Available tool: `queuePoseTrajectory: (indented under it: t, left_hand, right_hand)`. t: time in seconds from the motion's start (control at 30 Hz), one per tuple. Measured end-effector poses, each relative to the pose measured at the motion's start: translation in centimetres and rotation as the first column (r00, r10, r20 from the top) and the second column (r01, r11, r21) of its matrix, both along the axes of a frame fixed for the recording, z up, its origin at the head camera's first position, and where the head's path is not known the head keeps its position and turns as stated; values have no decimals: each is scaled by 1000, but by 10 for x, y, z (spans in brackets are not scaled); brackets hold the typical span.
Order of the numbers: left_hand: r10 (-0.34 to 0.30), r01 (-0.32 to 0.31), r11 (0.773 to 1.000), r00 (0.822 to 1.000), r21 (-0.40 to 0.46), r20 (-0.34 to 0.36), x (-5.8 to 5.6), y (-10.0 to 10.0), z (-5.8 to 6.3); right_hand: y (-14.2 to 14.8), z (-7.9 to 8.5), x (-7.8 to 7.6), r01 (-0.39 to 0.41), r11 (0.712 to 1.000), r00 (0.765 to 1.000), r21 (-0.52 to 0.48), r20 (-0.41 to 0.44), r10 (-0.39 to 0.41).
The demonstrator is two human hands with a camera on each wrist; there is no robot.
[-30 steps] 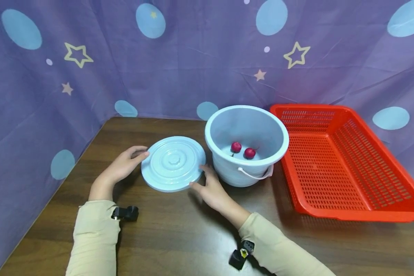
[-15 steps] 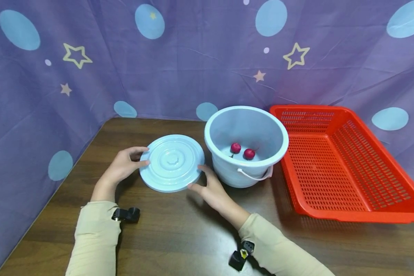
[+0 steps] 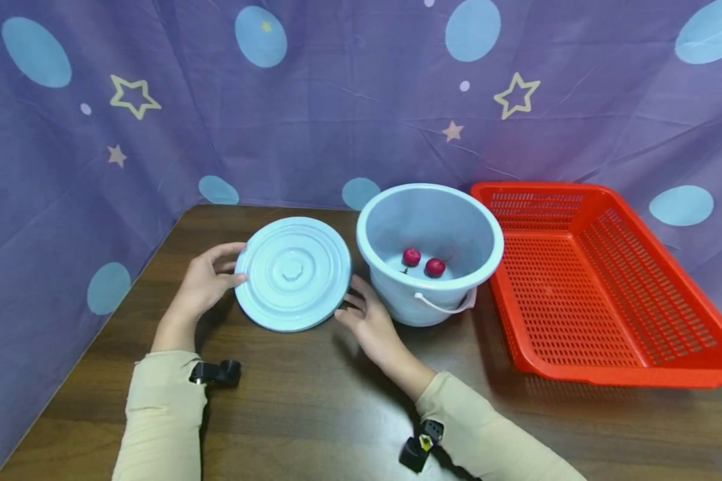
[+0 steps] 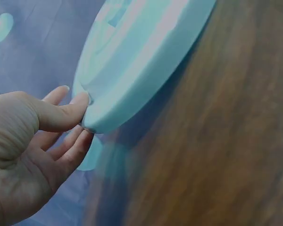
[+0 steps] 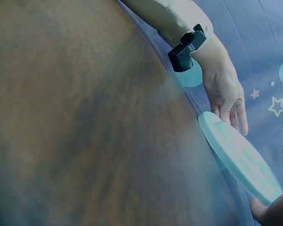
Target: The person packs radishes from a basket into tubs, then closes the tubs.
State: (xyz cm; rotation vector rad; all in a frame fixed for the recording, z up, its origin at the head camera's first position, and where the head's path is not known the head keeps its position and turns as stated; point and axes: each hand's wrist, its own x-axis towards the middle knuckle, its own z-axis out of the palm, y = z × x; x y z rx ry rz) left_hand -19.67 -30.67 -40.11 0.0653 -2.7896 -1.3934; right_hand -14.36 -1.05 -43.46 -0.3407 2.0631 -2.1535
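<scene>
My left hand (image 3: 203, 280) pinches the left rim of a round light-blue bucket lid (image 3: 293, 274), thumb on top and fingers beneath. In the left wrist view the lid (image 4: 132, 70) is raised over the table, with a shadow below it. My right hand (image 3: 373, 324) is at the lid's right edge, fingers spread and fingertips right by the rim. Behind that hand stands a light-blue bucket (image 3: 409, 300) without a cover, its handle hanging at the front. Two red radishes, one on the left (image 3: 412, 257) and one on the right (image 3: 435, 268), lie on its bottom.
A large red plastic basket (image 3: 577, 300) stands on the right, close against the bucket. The brown wooden table (image 3: 289, 407) ends at a purple curtain (image 3: 337, 100) with stars and dots, at the back and left.
The lid has shifted left and a little toward the back, its face turning more toward the head camera. My left hand moved with it, while the right fingers came off the rim.
</scene>
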Motion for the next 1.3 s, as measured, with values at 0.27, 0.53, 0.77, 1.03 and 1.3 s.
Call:
queuePoseTrajectory:
  t: [0.27, 0.53, 0.77, 1.03, 1.3]
  left_hand:
    - [33, -35, 999, 992, -9, -125, 12, -5, 22]
    - [43, -43, 999, 987, 1, -155, 20, -10, 38]
    - [78, -64, 995, 979, 80, -186, 29, -15, 52]
    - [106, -68, 987, 954, 143, -279, 37, -4, 64]
    - [157, -21, 930, 925, 366, -346, 42, 8, 79]
  right_hand:
    - [-1, 10, 10, -6, 1000, 997, 4, -78, 6]
    - [2, 31, 20, -14, 999, 971, 33, -236, 22]
    - [7, 54, 32, -4, 992, 962, 123, -272, 37]
    - [15, 76, 47, -35, 988, 959, 148, -275, 75]
    - [28, 95, 48, -45, 988, 954, 148, -286, 86]
